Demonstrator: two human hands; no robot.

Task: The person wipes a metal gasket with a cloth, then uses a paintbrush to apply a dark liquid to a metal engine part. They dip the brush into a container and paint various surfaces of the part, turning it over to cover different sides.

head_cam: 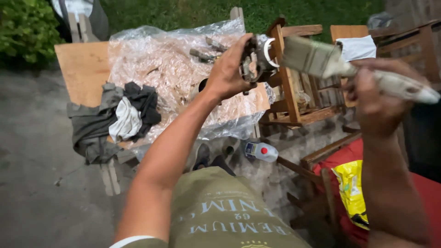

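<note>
The left hand (229, 69) is closed around a grimy metal part (255, 59) with a pale ring, held above the plastic sheet (161, 69). Right of the part, the right hand (372, 98) clasps a worn, pale-bristled brush (317, 57). Rags (119, 117) lie at the sheet's left edge.

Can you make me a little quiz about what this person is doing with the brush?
1. True or false: the right hand holds a paintbrush.
2. What does the left hand hold? A) a metal part B) the rags C) the bottle
3. Fill in: the plastic sheet lies on a wooden ____.

Key:
1. True; the bristles point toward the metal part.
2. A; the rags lie on the board and the bottle sits on the ground.
3. Board.
</note>
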